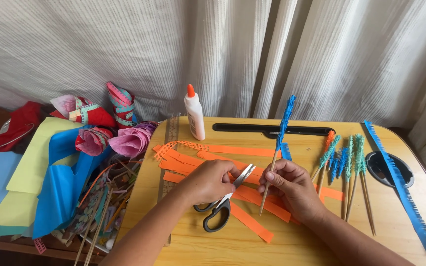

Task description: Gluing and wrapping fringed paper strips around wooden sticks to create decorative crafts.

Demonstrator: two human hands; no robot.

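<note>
A white glue bottle (pixel 194 114) with orange cap stands at the table's back edge.

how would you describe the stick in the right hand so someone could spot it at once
Start at the wooden table and its pile of orange strips. Above them the right hand pinches a stick that leans up toward the curtain. Unlike the sticks lying flat to its right, it is held up, with a blue fringed tip.

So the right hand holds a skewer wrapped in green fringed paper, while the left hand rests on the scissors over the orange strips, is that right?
Not quite: the fringed paper on the skewer is blue, not green, as the head view shows. The rest stands: the right hand holds it, while the left hand rests on the scissors over the orange strips.
</note>
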